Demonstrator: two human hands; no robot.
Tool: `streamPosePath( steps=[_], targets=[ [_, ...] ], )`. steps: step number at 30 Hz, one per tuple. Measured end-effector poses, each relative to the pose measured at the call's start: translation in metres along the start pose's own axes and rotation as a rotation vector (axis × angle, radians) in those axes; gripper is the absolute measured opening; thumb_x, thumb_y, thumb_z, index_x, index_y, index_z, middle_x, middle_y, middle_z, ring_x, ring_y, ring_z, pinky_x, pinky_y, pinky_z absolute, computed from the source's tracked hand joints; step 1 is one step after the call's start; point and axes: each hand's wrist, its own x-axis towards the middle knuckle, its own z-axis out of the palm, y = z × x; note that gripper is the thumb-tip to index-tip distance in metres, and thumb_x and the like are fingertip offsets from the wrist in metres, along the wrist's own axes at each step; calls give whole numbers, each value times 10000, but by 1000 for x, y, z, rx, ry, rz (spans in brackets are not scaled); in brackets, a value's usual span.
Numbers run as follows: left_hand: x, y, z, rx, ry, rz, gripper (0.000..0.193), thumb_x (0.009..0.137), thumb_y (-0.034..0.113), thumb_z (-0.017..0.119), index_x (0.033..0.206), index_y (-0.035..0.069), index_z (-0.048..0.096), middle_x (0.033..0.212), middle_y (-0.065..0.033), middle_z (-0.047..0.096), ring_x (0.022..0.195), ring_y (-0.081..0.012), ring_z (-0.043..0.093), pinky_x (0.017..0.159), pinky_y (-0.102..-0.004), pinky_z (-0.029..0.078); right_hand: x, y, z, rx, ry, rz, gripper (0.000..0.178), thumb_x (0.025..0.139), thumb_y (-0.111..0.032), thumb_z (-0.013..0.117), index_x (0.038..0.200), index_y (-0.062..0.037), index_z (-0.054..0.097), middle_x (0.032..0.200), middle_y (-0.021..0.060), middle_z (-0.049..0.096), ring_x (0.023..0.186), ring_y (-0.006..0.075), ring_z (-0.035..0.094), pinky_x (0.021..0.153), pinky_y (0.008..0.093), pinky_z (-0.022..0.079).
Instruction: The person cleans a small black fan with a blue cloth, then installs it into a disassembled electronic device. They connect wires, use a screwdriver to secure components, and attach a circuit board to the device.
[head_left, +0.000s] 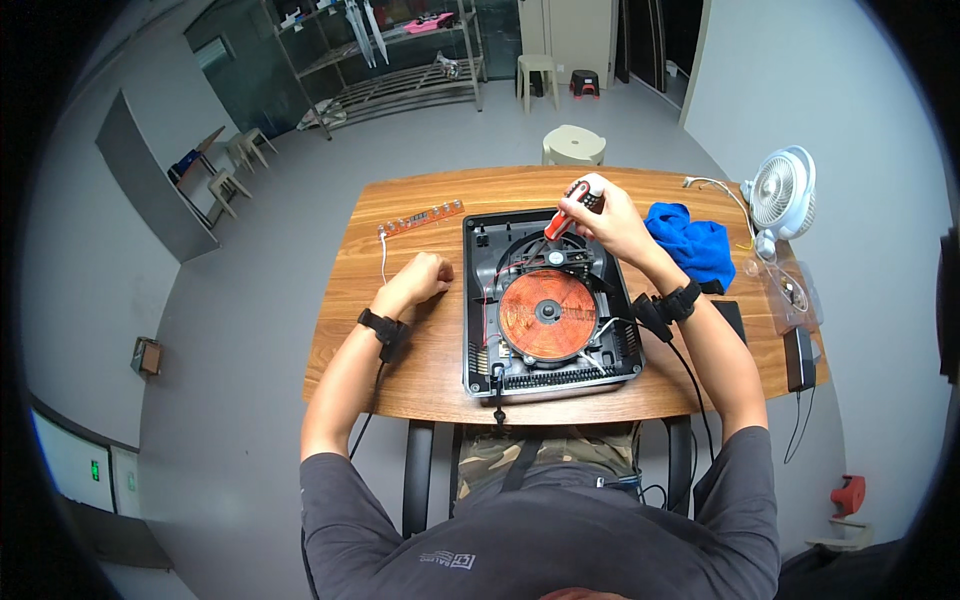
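An induction cooker (475, 300) with its cover off lies on the wooden table in front of me. Its round copper coil (520, 318) is exposed in the near half of the black housing. My right hand (612, 222) grips a screwdriver (562, 224) by its red, white and black handle, closed round the upper end. The tool points down at the far part of the housing, beyond the coil; its tip is hard to make out. My left hand (428, 277) rests curled on the table just left of the cooker, and I see nothing in it.
A narrow orange circuit board (420, 218) with a white cable lies at the table's far left. To the right are a blue cloth (692, 243), a small white fan (782, 192), a clear plastic box (790, 292) and a black adapter (799, 360). A stool (574, 145) stands behind the table.
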Motion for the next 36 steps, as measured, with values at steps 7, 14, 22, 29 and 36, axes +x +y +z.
streamPosePath(
  steps=[7,14,22,29,36],
  targets=[
    [2,0,7,22,33,71,139,830,74,746,937,-11,722,917,-209,734,879,-367,719,784,-422,570,-3,1,-1,7,-3,31,292,940,-304,758,962,-42,632,763,2,666,608,50,577,539,228,468],
    [1,16,-11,35,96,0,112,860,74,709,928,-14,716,892,-193,740,839,-326,727,772,-399,577,-4,-6,-2,47,-11,16,284,941,-296,754,942,-41,631,768,7,670,628,58,605,547,232,493],
    [26,86,-26,-331,159,56,183,885,77,737,1057,25,771,944,-144,777,865,-216,753,805,-343,598,3,1,-1,79,38,-9,287,948,-293,751,971,-38,621,779,18,669,629,65,609,541,232,492],
    [38,124,-25,-431,61,39,118,883,70,757,964,-14,739,872,-74,766,802,-117,717,757,-282,568,2,6,-1,147,50,-23,284,949,-300,752,961,-47,624,775,7,665,627,59,602,537,226,483],
    [36,137,-26,-421,44,24,111,884,45,752,967,-26,731,877,-69,760,839,-115,717,784,-282,574,0,13,-4,126,51,-22,295,943,-315,756,956,-52,624,774,4,663,635,62,612,546,226,491]
  ],
)
